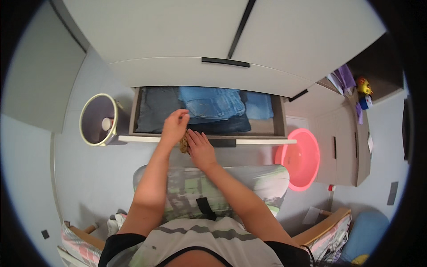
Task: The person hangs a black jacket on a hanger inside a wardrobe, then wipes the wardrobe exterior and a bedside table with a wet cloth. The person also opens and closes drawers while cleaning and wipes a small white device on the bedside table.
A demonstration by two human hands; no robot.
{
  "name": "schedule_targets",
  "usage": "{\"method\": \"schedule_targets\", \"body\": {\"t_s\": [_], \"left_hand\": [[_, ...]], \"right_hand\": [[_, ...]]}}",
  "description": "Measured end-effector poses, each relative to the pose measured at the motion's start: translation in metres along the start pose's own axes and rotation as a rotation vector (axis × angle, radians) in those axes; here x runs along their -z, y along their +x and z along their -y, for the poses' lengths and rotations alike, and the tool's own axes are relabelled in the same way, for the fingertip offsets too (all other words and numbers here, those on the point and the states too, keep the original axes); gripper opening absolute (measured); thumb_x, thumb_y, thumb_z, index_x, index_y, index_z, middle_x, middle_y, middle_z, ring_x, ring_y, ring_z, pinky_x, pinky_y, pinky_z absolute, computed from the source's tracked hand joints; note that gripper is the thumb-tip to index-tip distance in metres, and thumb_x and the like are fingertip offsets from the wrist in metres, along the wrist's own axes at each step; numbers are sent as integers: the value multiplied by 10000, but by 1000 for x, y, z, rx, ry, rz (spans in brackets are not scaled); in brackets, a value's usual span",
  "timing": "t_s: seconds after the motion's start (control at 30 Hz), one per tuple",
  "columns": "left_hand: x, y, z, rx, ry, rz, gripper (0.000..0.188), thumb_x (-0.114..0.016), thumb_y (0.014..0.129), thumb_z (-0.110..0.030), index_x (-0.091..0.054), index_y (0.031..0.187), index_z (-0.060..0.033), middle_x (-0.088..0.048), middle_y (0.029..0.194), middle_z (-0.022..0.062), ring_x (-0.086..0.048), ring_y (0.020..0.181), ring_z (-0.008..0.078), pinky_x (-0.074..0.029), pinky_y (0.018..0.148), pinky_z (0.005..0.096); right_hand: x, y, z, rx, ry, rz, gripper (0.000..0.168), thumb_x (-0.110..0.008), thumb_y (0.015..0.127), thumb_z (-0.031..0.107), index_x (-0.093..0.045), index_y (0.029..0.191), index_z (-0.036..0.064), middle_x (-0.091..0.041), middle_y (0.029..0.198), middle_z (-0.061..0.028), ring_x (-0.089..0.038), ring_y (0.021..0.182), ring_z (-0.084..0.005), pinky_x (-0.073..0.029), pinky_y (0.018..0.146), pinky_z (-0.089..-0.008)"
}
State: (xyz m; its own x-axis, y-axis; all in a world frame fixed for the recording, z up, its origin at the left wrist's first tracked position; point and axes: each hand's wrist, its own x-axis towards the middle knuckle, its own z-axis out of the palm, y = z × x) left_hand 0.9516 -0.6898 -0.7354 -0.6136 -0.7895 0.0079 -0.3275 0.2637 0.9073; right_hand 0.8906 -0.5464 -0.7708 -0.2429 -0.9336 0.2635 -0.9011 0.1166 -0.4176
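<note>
An open drawer (279,115) holds folded light blue jeans (213,103), dark grey trousers (155,108), dark blue jeans (230,126) and a smaller blue denim piece (259,106). My left hand (175,125) is over the drawer's front edge at the left, its fingers curled. Beside it, my right hand (201,147) lies against a crumpled brown cloth (183,143) at the outside of the drawer front. The cloth lies between both hands, and part of it is hidden. Whether the left fingers grip it is unclear.
A bucket (100,118) with a white cup inside stands left of the drawer. At its right is a pink plastic basin (302,160). White cabinet doors (160,30) rise behind. A patterned grey-green cushioned surface (186,190) lies beneath my forearms.
</note>
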Motion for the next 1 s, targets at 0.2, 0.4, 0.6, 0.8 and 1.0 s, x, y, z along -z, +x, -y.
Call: {"method": "schedule_targets", "body": {"t_s": [0.2,0.4,0.6,0.8,1.0], "left_hand": [[-11,-5,-13,12,24,226,311,-592,879,-251,-608,1089,-22,-636,1023,155,-638,849,278,-503,763,359],[-47,-29,-12,-214,308,617,390,-544,897,-324,-566,1211,-93,-583,1129,147,-561,1038,315,-462,868,409],[-49,-34,-19,-230,425,652,382,-559,872,-353,-596,1204,-168,-574,1050,93,-541,1014,302,-463,853,408],[-57,-31,-17,-230,508,707,375,-589,864,-362,-611,1200,-199,-483,942,60,-471,989,271,-414,845,456],[-72,-28,2,-219,350,766,275,-588,864,-329,-633,1069,-152,-511,981,69,-481,1002,274,-413,802,437]], "right_hand": [[68,-46,-70,-43,-117,-54,260,-577,751,-2,-639,1003,-3,-606,1180,-131,-481,1211,-320,-350,1051,-451],[131,-98,-167,-347,-368,-126,296,-568,704,-44,-637,991,-25,-592,1192,-185,-503,1174,-361,-388,1020,-427],[94,-81,-119,-418,-171,-263,242,-604,810,95,-643,1047,71,-541,1204,-195,-455,1179,-346,-295,1018,-505],[98,-82,-125,-298,10,-162,241,-615,791,81,-651,1029,92,-598,1065,-120,-536,1028,-320,-392,903,-461],[161,-142,-231,-560,-223,-225,304,-547,719,-44,-710,944,81,-682,906,-124,-569,880,-322,-454,857,-418]]}}
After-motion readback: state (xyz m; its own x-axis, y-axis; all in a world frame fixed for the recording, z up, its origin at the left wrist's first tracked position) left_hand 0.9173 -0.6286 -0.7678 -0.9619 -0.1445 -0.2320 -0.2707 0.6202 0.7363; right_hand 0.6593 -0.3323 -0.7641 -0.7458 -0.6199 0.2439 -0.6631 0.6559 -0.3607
